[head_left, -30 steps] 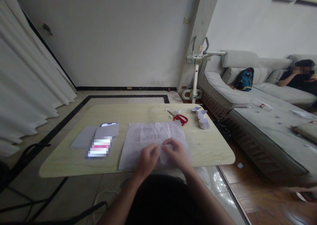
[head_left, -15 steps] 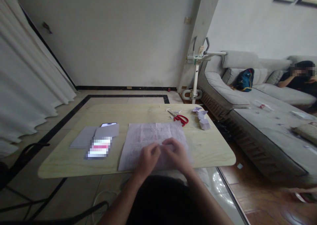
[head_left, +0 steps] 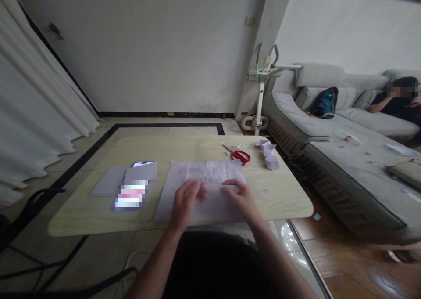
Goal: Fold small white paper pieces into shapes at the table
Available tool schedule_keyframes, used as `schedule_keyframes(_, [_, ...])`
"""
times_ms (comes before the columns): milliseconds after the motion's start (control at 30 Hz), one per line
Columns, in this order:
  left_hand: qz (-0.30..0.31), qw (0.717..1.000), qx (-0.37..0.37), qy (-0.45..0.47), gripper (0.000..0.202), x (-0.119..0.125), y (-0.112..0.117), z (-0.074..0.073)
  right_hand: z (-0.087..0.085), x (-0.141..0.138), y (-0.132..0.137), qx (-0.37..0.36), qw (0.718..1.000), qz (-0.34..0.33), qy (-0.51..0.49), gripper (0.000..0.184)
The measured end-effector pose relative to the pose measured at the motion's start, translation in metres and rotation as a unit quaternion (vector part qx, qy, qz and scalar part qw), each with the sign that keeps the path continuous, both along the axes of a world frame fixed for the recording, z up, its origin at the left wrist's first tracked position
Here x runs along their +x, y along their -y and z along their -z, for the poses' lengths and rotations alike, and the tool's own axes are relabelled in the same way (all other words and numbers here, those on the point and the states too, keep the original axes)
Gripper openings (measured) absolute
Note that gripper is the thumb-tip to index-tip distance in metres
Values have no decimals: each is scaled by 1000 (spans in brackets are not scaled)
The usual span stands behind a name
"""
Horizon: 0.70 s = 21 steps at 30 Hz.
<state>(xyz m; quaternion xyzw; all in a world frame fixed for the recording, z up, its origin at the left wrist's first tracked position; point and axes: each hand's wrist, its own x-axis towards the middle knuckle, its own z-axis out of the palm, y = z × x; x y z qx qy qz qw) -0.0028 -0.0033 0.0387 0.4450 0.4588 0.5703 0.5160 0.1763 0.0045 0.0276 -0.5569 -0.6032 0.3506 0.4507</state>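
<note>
A large printed sheet of paper (head_left: 174, 176) with fold creases lies flat near the table's front edge. Above its left half is my left hand (head_left: 188, 198), fingers loosely bent and apart, the tips blurred. My right hand (head_left: 240, 198) is at the right half, thumb and index finger closed at the edge of a paler piece of paper (head_left: 213, 202). Whether that piece is a separate slip or a folded part of the sheet, I cannot tell. Beyond the sheet lie red-handled scissors (head_left: 241, 156), blades pointing away to the left.
Several folded paper pieces (head_left: 271, 161) lie on the table's right side. At left are a lit phone (head_left: 131, 196), white papers (head_left: 110, 182) and a second phone (head_left: 144, 163), partly covered. A sofa (head_left: 348, 167) with a seated person (head_left: 397, 108) stands at right.
My hands, close together before over the sheet, have moved apart, the left one shifting left and up. A paler paper surface now shows between them. The view has tilted slightly.
</note>
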Motion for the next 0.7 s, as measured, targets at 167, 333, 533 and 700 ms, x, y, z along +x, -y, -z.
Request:
schedule_keyframes(167, [-13, 942, -11, 335, 25, -42, -5, -25, 8, 3, 0, -31, 999, 18, -24, 13])
schedule_keyframes(333, [53, 858, -27, 510, 23, -75, -8, -22, 5, 4, 1, -46, 998, 13, -50, 14])
schedule_keyframes(533, [90, 789, -12, 607, 11, -66, -6, -9, 8, 7, -1, -45, 998, 1, -35, 18])
schedule_keyframes(700, [70, 796, 26, 601, 8, -48, -6, -19, 10, 7, -1, -27, 1000, 8, -4, 19])
